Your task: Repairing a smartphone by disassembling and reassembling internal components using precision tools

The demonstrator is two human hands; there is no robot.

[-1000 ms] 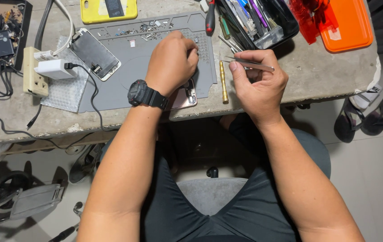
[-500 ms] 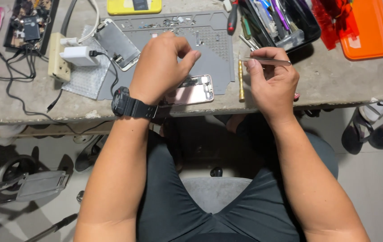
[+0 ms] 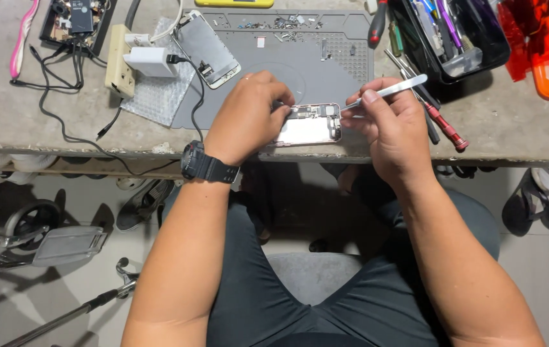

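Since half a second ago, your right hand (image 3: pixel 390 128) has dropped from above the opened phone (image 3: pixel 309 124) to its right end, and the metal tweezers (image 3: pixel 387 91) now angle down toward the exposed circuitry. Your right fingers (image 3: pixel 369 97) are pinched shut on the tweezers, thumb on top, the tip at the phone's edge. Your left hand (image 3: pixel 248 115) lies over the phone's left half, fingers curled down and pressing it to the grey work mat (image 3: pixel 326 58); whether they grip it or only steady it, you cannot tell. That phone sits at the near edge of the counter (image 3: pixel 24 122). A black wristwatch (image 3: pixel 207 164) is on your left wrist. Just right of your right hand lies a red-handled screwdriver (image 3: pixel 444 125). Farther back, a detached phone screen (image 3: pixel 207 48) rests on the mat's left corner beside a white charger (image 3: pixel 149 61), and a black tool tray (image 3: pixel 454 35) stands at the right.
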